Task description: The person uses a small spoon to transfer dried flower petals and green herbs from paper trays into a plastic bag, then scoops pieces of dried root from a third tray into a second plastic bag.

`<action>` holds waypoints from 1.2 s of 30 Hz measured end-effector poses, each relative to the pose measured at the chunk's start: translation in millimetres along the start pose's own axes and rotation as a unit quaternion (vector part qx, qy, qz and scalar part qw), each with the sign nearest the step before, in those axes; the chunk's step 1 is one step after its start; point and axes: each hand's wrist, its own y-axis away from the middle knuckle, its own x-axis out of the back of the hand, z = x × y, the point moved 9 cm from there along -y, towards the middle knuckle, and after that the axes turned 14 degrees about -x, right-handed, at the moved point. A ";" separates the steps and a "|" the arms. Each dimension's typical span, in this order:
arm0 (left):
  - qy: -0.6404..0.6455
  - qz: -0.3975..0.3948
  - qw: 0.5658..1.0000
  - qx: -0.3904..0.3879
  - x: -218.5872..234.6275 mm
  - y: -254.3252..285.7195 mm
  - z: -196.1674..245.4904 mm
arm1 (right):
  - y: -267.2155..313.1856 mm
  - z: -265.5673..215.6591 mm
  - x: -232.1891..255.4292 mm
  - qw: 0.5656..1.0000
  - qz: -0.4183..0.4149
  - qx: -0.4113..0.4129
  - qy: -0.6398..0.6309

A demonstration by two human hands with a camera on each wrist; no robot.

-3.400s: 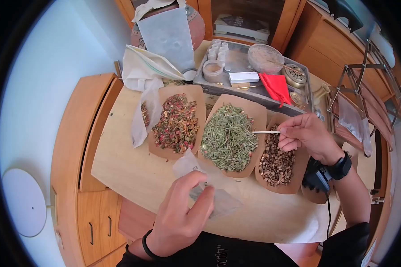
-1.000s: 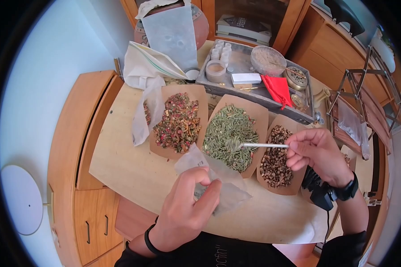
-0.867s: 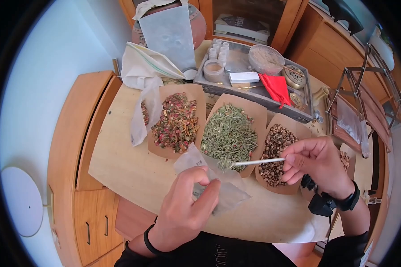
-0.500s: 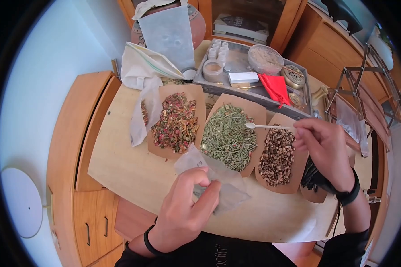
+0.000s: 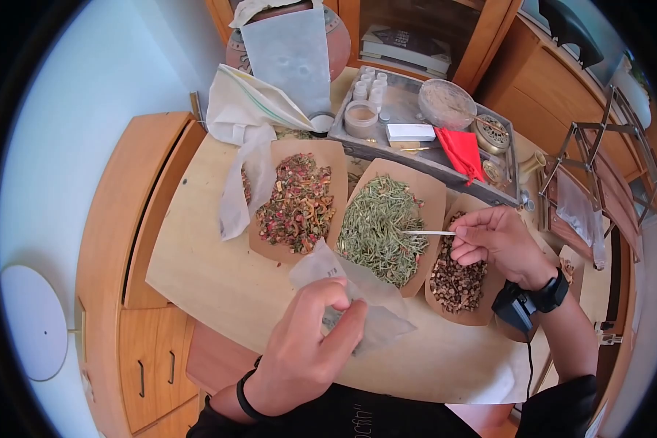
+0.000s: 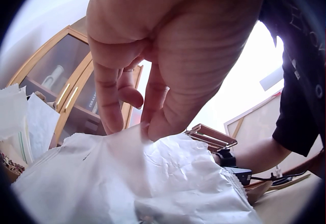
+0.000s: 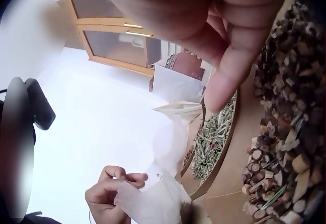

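Observation:
My left hand (image 5: 310, 347) pinches the top edge of a translucent bag (image 5: 383, 317), plain in the left wrist view as a crinkled bag (image 6: 97, 175) hanging below thumb and fingertips. With thumb and fingers, my right hand (image 5: 500, 241) pinches the handle of a thin white spoon (image 5: 432, 233). The spoon's far end is hidden among the dried green herb (image 5: 379, 252) in the middle paper tray (image 5: 432, 191). Under the right hand lie brown chopped stem pieces (image 5: 456, 288) in another tray. A reddish dried flower mix (image 5: 296, 208) fills the left tray.
Behind the paper trays stands a grey tray (image 5: 387, 153) with small white bottles (image 5: 372, 87), a lidded jar (image 5: 360, 117), a bowl (image 5: 445, 104) and a red pouch (image 5: 460, 152). A white pouch (image 5: 244, 106) stands back left; a folding wooden rack (image 5: 598, 153) stands right.
The right hand carried a spoonful of green herb to the bag, then drew back with the spoon bare. Now the spoon's tip is back in the herb. The left hand still holds the bag.

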 end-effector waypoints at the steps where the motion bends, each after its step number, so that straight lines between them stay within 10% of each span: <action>1: 0.000 -0.002 1.000 -0.001 -0.3 -0.3 0.1 | -0.7 2.8 -0.2 1.000 -0.014 -0.008 -0.020; 23: 0.003 -0.005 1.000 -0.004 -3.8 -3.4 3.0 | 91.3 -7.9 -32.0 0.997 0.029 0.040 0.064; 29: 0.016 0.007 1.000 -0.006 1.4 -1.7 6.8 | 138.8 -46.3 -52.9 0.872 0.139 0.334 0.329; 36: -0.018 0.006 0.999 -0.029 11.0 14.9 15.9 | 134.2 -47.5 -81.2 0.745 0.184 0.466 0.440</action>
